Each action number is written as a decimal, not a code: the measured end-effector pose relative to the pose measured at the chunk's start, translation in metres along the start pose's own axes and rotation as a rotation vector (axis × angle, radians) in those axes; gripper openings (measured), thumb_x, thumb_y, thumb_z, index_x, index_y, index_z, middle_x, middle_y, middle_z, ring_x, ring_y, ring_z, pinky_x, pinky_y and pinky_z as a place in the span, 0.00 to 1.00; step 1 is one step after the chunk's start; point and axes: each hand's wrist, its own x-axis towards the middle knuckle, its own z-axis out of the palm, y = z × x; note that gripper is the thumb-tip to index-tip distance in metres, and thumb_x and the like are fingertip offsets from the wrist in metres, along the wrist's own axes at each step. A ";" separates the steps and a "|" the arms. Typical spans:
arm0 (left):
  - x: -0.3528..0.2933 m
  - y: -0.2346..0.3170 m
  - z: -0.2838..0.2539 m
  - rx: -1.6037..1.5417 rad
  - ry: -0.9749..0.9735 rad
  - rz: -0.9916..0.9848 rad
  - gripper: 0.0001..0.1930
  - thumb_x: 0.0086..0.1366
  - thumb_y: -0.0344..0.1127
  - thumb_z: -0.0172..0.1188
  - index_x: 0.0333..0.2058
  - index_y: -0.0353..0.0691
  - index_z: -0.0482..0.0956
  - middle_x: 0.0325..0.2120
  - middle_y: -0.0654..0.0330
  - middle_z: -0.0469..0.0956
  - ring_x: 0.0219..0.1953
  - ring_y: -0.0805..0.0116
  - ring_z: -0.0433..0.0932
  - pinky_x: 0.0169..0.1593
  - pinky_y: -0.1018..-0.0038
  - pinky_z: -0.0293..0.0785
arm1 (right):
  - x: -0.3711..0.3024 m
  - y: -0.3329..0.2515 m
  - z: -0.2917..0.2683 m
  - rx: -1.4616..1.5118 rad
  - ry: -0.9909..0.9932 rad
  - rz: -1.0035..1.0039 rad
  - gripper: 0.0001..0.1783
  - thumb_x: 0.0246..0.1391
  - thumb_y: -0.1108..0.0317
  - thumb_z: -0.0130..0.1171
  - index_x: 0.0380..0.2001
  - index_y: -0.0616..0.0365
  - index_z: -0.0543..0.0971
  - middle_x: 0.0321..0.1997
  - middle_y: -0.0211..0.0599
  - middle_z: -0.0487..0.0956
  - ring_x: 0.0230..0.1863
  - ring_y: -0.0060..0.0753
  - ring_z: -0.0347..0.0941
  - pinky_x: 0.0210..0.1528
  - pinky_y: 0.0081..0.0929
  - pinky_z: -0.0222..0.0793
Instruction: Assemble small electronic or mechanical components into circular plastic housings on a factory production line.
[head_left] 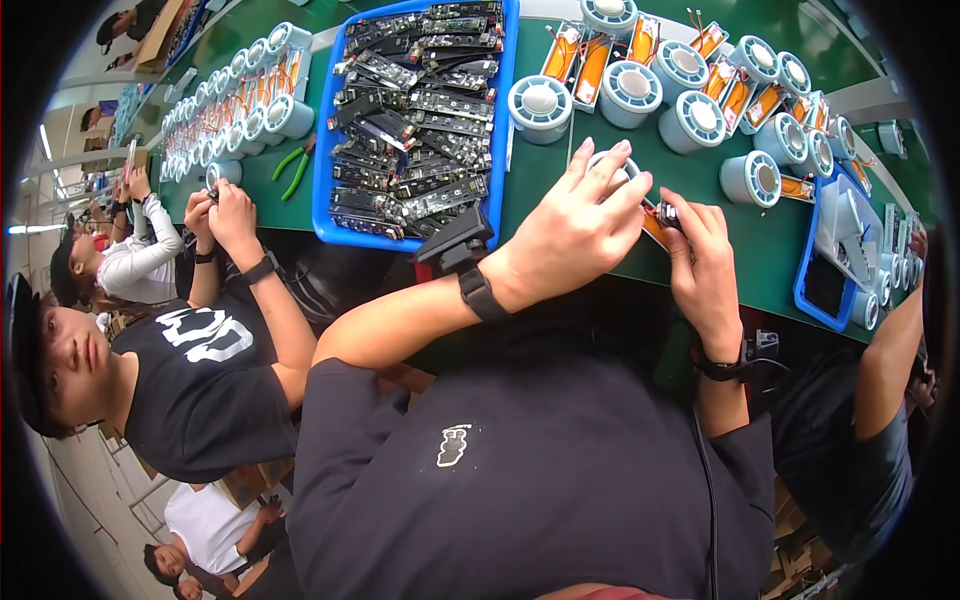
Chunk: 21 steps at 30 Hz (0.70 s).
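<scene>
A black cloth shirt (560, 480) lies nearest; ahead, the left hand (575, 228), fingers loosely curled, covers most of a pale-blue round cup (629, 168), its grip hidden; beside it the right hand (705, 262) pinches a small dark part (667, 213); smooth green table (528, 180); leftward, a blue plastic tray (322, 180) of jumbled circuit boards (430, 105).
</scene>
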 end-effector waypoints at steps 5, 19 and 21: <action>0.016 0.016 0.002 0.151 -0.080 -0.120 0.08 0.56 0.31 0.65 0.33 0.35 0.86 0.53 0.51 0.78 0.62 0.40 0.74 0.61 0.40 0.76 | 0.001 0.003 0.002 0.016 0.074 -0.025 0.23 0.58 0.80 0.61 0.58 0.63 0.78 0.50 0.47 0.81 0.48 0.47 0.75 0.51 0.36 0.73; -0.005 -0.009 0.007 -0.087 0.170 0.002 0.04 0.55 0.32 0.67 0.28 0.40 0.84 0.48 0.57 0.82 0.59 0.46 0.80 0.55 0.45 0.82 | 0.008 -0.022 -0.001 -0.172 0.115 -0.001 0.21 0.46 0.75 0.75 0.47 0.60 0.87 0.41 0.38 0.84 0.44 0.37 0.77 0.46 0.32 0.75; -0.004 -0.008 0.006 -0.068 0.159 0.007 0.04 0.55 0.33 0.67 0.28 0.39 0.83 0.50 0.57 0.82 0.59 0.46 0.79 0.55 0.45 0.82 | 0.006 -0.022 -0.003 -0.202 0.080 -0.008 0.21 0.46 0.75 0.75 0.47 0.60 0.87 0.42 0.38 0.85 0.45 0.38 0.77 0.47 0.32 0.75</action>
